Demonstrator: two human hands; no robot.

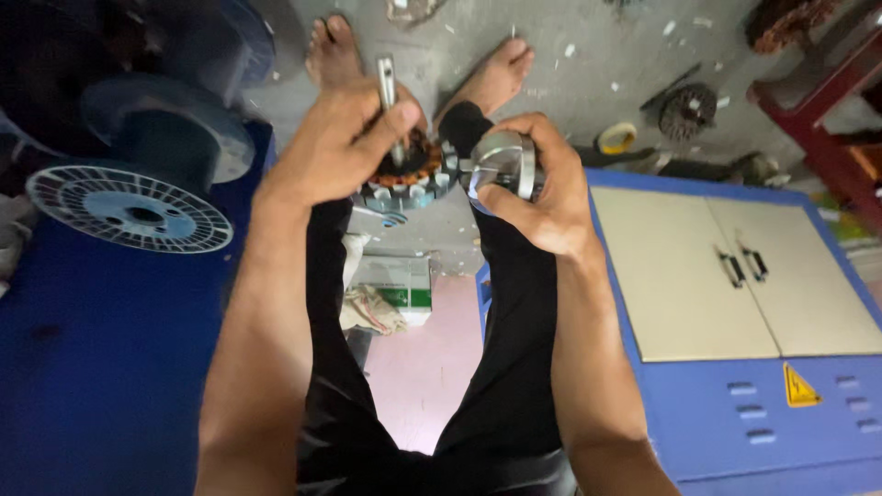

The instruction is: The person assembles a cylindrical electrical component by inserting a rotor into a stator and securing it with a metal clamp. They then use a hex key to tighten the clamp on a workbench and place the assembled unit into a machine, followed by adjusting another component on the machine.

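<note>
While the left hand (335,147) grips a metal rod (390,101) upright in the wound stator (413,174), the right hand (542,188) clasps a round steel weight (503,163), poised beside it like a hammer.

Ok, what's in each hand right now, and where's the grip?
Left hand grips a metal rod low on its shaft, over the wound stator. Right hand clasps a shiny metal disc part around its rim.

Grey concrete floor (606,64), littered with scraps. Blue cabinet (735,404) with beige double doors (726,276) on one side (yellow warning sticker). Plastic spool (129,209) on blue surface opposite, red frame (827,119) at corner.
</note>
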